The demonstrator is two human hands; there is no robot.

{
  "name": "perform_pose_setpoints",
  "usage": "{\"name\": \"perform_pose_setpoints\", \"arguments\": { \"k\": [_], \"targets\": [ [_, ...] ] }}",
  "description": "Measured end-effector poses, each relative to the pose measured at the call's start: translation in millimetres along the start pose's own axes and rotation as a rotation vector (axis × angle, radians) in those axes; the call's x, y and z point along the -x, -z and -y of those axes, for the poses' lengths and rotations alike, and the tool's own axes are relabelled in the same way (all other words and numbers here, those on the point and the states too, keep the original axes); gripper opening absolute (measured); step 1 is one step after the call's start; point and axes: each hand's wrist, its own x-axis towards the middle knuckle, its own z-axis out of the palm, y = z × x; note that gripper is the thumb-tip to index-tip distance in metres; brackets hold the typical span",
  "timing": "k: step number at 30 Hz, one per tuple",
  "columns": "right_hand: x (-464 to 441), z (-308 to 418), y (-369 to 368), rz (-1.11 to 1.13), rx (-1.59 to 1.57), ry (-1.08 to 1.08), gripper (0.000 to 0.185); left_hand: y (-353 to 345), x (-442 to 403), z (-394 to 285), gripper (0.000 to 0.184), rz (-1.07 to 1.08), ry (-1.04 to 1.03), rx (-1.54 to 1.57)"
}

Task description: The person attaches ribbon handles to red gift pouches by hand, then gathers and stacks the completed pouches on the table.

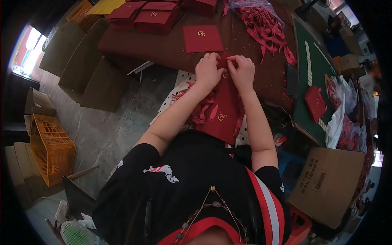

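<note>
Right hand (243, 73) pinches red piece (222, 63); left hand (208, 72) curls beside it, grip unclear. Gold-marked red card (203, 42) lies just beyond.

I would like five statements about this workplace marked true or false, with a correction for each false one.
1. The left hand and right hand are close together over red material. True.
2. The ribbon heap on the brown cloth lies left of the stacked folders. False: the ribbon heap is to their right.
3. The separate red square shows a gold emblem. True.
4. Black sleeves reach the wrists. False: the black sleeves are short.
5. A printed cardboard box is at the picture's lower right. True.
</note>
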Motion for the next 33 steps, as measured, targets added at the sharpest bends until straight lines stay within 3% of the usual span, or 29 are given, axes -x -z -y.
{"name": "perform_pose_setpoints", "arguments": {
  "k": [6,11,16,20,22,28,31,33],
  "targets": [
    [2,8,6,-0.036,0.103,0.136,0.008,1,-5,2,0.035,0.015,0.068,0.127],
    [7,11,4,-0.011,0.122,0.088,0.009,2,0,1,0.028,-0.035,0.048,0.164],
    [9,17,8,0.016,0.129,0.030,0.010,-4,7,-1,0.023,-0.223,-0.164,0.016],
    [8,18,12,0.018,0.165,0.063,0.011,-8,9,-2,0.020,-0.253,-0.248,-0.044],
    [8,15,12,0.014,0.183,0.072,0.011,-9,9,-4,0.022,-0.146,-0.126,0.103],
    [6,8,6,0.074,0.219,0.101,0.010,-11,8,-2,0.029,-0.071,-0.056,0.184],
    [2,7,7,0.087,0.146,0.060,0.013,-9,8,-1,0.030,-0.052,-0.091,0.220],
    [-1,8,10,0.154,-0.143,-0.301,0.016,-6,9,-3,0.031,-0.061,-0.113,0.192]
  ]
}}
